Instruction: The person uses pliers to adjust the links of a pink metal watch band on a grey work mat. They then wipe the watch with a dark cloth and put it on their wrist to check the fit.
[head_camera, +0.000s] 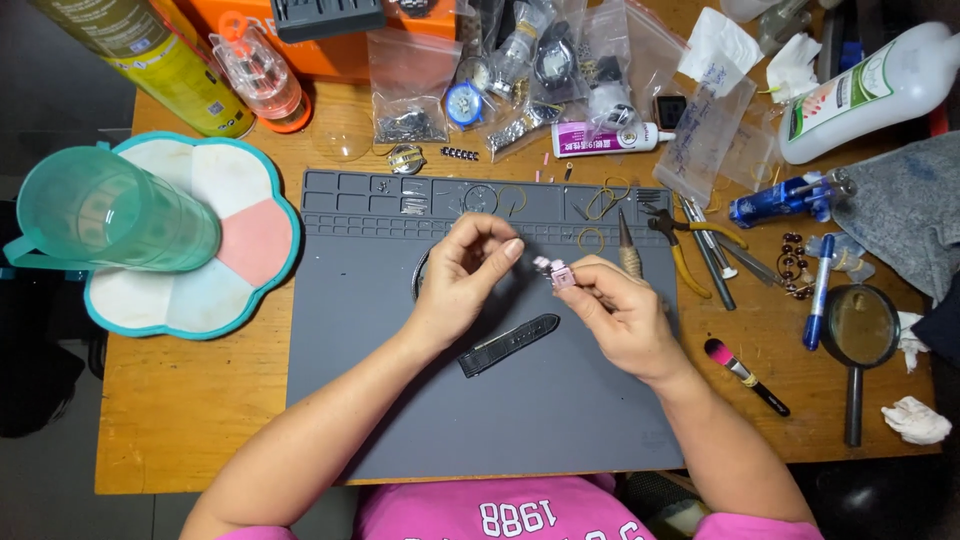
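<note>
On the grey mat (400, 400), a black watch strap (508, 345) lies nearest. Just beyond it, the right hand (625, 320) pinches a small pink watch case (562, 276); the left hand (462, 282) curls loosely closed beside it, fingertips holding nothing that can be made out.

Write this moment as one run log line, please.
left hand: pinched, over mat | right hand: holds pink piece | strap: on mat
</note>
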